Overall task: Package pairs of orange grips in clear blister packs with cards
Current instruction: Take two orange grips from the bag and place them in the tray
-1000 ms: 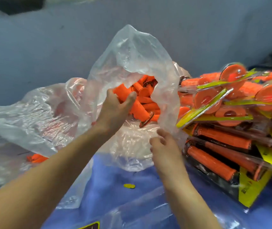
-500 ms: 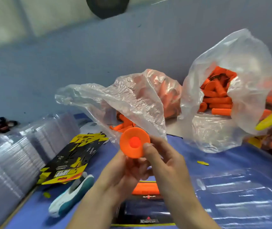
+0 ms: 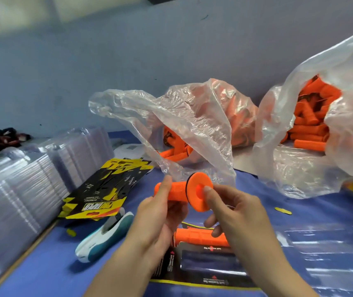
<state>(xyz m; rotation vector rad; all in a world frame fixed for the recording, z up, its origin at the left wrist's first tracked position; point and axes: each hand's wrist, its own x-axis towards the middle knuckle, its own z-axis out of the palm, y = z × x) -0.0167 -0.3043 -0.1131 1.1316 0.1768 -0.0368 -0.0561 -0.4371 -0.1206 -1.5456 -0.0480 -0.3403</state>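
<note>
My left hand (image 3: 158,213) grips an orange grip (image 3: 176,192) by its barrel, held sideways above the table. An orange foam ring (image 3: 199,195) sits on the grip's right end, and my right hand (image 3: 233,209) pinches that ring with thumb on its face. Below my hands a second orange grip (image 3: 201,236) lies in an open blister pack on a black and yellow card (image 3: 203,273).
Two clear plastic bags hold loose orange grips: one in the middle (image 3: 192,125), one at the right (image 3: 312,125). Stacks of clear blister shells (image 3: 21,185) stand at left, printed cards (image 3: 107,187) beside them, a white and teal tool (image 3: 105,236) near the front.
The view swung left from the right bag. My hands left the bag and now hold a grip; it has turned from end-on to sideways with the ring on its end.
</note>
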